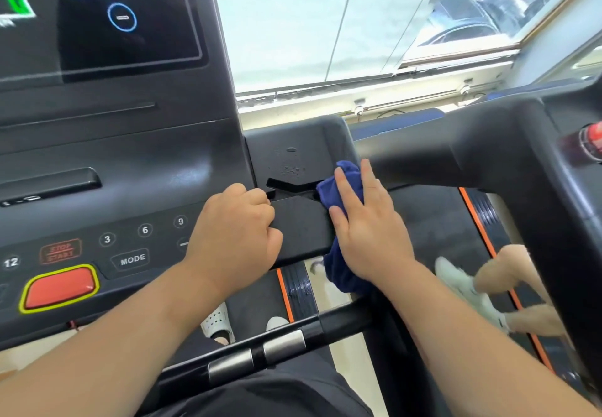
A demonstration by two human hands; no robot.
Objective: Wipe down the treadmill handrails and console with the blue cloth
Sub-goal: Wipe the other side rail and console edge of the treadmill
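Presses the blue cloth (342,188) with the right grip (368,227) wide and flat, fingers straight, on the right end of the black side panel (303,221) of the console (114,156), with the near part of the cloth hanging below the panel edge. Rests the left grip (237,237), curled narrow into a fist, on the left end of that panel, just right of the number keys (145,230). Near, under both forearms, the handrail (342,320).

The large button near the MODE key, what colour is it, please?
The button is orange-red with a yellow border; head view.
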